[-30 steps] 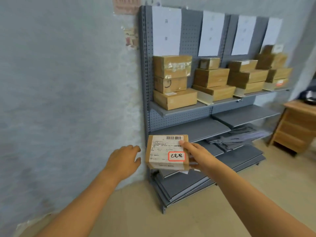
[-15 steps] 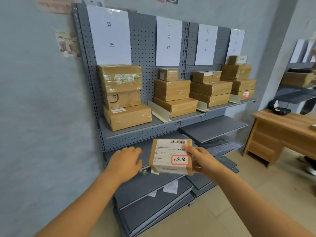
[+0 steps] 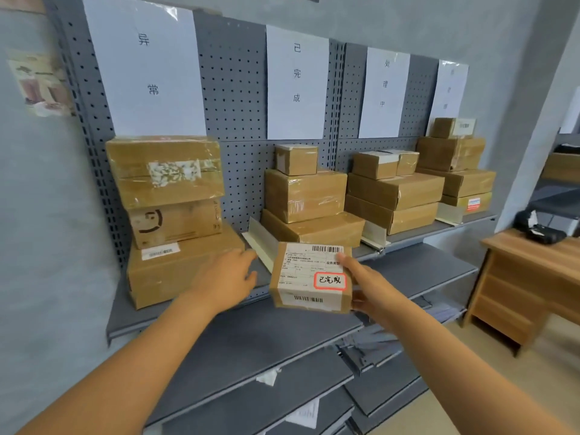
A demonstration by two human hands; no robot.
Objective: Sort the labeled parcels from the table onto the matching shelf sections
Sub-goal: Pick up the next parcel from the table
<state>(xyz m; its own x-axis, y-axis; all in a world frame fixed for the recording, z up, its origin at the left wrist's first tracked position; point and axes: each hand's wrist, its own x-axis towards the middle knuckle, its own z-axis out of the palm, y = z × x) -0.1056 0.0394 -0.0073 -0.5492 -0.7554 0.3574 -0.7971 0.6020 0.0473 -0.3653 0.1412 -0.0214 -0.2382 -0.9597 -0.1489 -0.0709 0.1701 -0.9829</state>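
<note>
My right hand (image 3: 368, 288) grips a small brown parcel (image 3: 309, 276) by its right edge; its white shipping label carries a red-framed tag reading 已完成. The parcel hangs in front of the top shelf (image 3: 194, 306), just below the stack of three boxes (image 3: 309, 199) under the paper sign 已完成 (image 3: 296, 83). My left hand (image 3: 227, 277) floats open to the parcel's left, apart from it, fingers loosely extended toward the shelf.
Three more box stacks stand on the shelf: left under sign 异常 (image 3: 169, 215), and two on the right (image 3: 394, 191), (image 3: 455, 164). White dividers (image 3: 260, 243) separate the sections. Lower grey shelves (image 3: 266, 340) hold loose papers. A wooden desk (image 3: 530, 277) stands at right.
I have come much closer to the shelf. The parcel and both hands rose from lower-shelf height to the top shelf's front edge, before the 已完成 section.
</note>
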